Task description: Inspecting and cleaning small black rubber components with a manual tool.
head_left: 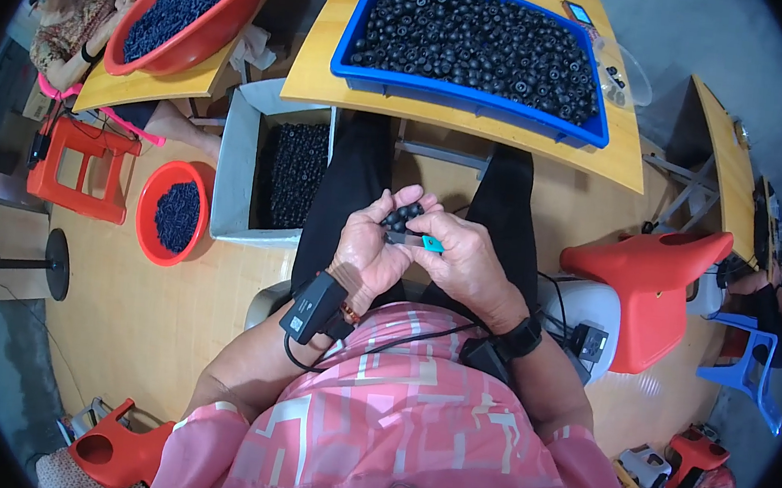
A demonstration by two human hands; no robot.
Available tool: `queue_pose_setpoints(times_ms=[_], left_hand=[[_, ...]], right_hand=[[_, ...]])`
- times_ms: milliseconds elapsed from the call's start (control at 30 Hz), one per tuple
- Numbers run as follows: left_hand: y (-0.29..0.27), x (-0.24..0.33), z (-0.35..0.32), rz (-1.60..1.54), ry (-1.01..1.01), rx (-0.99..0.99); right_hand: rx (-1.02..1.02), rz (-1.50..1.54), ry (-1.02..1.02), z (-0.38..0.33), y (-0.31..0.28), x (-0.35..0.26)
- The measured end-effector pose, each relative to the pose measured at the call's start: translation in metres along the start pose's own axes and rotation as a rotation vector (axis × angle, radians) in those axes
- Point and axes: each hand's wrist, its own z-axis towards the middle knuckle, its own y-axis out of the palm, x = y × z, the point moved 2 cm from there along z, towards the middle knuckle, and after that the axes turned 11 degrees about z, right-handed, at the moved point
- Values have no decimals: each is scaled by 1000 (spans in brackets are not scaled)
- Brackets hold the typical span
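Observation:
Over my lap, my left hand (370, 247) is cupped palm up, its fingers curled around several small round black parts (402, 217). Close against it, my right hand (467, 256) pinches a small cutter-like tool with a teal end (432, 244); its thin greyish part points toward the left palm. The right fingertips touch the black parts. In front of me, a blue tray (462, 94) full of similar black ring-shaped parts stands on a wooden table.
Left of my legs, a grey box (233, 172) holds more black parts. A red basin (147, 211) of dark pieces sits on the floor; a larger red basin (234, 17) rests on the left table, near another person (82, 26). A red chair (654, 298) is at my right.

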Motion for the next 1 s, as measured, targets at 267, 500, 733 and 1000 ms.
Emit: queue_pose_setpoints(times_ms=[267, 500, 733, 1000], left_hand=[[15, 6, -14, 415, -95, 350], [16, 7, -8, 685, -115, 85], [18, 17, -12, 635, -141, 24], [16, 16, -12, 608, -159, 52]], right_hand=[[253, 448, 359, 4, -14, 8], [206, 177, 109, 3, -9, 5], [152, 132, 82, 4, -11, 1], [201, 316, 299, -1, -10, 3]])
